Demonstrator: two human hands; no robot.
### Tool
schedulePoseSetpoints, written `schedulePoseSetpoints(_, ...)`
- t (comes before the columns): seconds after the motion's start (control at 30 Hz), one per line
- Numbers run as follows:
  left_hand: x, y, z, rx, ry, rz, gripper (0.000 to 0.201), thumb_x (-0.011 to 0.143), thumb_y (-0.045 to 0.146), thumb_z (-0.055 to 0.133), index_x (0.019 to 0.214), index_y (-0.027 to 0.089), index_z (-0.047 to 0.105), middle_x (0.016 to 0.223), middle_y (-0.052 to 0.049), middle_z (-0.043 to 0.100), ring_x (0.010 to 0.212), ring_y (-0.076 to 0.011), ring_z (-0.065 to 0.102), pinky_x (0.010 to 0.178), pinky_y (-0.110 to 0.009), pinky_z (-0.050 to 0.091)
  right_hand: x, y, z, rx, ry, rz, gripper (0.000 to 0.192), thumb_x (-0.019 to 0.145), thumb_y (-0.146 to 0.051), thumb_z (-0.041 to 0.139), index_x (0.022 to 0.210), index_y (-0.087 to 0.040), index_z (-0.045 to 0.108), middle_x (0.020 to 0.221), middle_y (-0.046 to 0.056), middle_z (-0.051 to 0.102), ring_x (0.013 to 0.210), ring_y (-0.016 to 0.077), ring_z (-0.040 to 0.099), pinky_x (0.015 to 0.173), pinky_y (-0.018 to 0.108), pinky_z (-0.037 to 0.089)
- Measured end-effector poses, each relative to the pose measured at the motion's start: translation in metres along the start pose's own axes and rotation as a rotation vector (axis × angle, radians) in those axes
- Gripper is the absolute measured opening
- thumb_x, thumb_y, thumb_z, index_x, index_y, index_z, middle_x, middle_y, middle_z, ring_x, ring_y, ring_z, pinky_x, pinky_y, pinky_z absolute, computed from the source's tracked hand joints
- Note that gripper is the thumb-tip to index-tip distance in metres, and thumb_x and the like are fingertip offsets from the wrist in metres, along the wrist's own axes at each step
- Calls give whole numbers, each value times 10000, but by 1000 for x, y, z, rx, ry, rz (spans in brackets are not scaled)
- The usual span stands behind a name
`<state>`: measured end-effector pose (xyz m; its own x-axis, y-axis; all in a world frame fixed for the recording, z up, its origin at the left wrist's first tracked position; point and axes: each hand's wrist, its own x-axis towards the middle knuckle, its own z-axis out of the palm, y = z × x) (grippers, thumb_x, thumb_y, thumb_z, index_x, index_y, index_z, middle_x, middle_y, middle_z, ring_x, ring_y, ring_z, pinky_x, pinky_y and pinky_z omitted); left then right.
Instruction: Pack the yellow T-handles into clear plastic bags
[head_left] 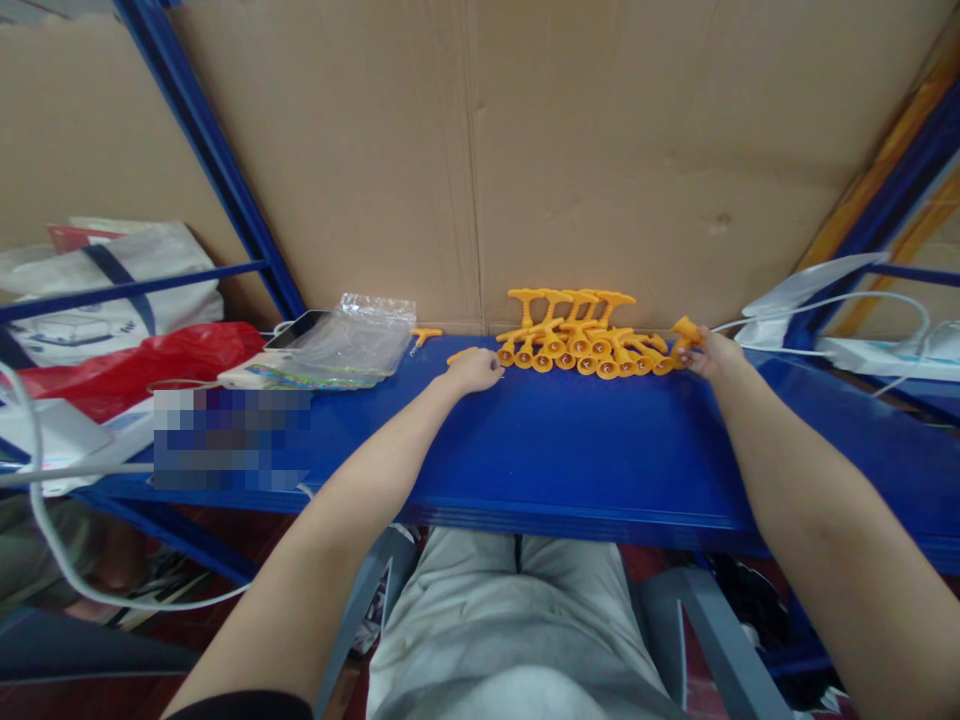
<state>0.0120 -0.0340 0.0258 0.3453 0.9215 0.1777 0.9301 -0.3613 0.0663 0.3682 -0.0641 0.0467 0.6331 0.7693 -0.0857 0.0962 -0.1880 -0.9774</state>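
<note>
The right hand [712,357] is positioned at the right end of a cluster of yellow T-handled pieces [571,330]; its fingers are closed around a single yellow piece [683,328], which projects above the fingertips, tilted, just beside the nearest pieces of the cluster. The left hand [475,370] is positioned at the opposite end, immediately beside the leftmost flared cup of the cluster. Its fingers are curled inward with the back of the hand toward the camera; a short yellow section [457,356] shows behind it, but whether the fingers grip that section cannot be determined. The cluster lies between the two hands, near the rear edge of the blue table [570,440]. Its front pieces lie with their round, flared cups facing the near edge, while several rear pieces stand with their crossbars uppermost, close to the cardboard panel [600,150]. A separate yellow T-shaped piece [428,333] with a metal spiral lies beyond the left hand and to its left, apart from the cluster. Clear plastic bags [360,345] are located to the left of this piece; a red bag [150,365] is located farther left, in front of a white tote bag [142,280]
</note>
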Motion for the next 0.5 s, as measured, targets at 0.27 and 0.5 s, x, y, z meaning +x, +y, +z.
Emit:
schedulePoseSetpoints(0.27,0,0,0,-21,10,4,240,881,321,538,935,196,735,1014,-69,743,987,-220,684,830,-254,506,3,0,1,229,184,-51,256,1010,-259,347,1253,-182,369,1094,54,575,595,30,532,571,147,432)
schedulePoseSetpoints(0.5,-1,0,0,6,-1,2,252,890,322,518,955,211,735,1017,-53,742,994,-215,681,840,-266,507,23,8,-1,218,416,-255,177,929,-114,451,1102,-143,480,961,33,548,626,82,556,668,255,500)
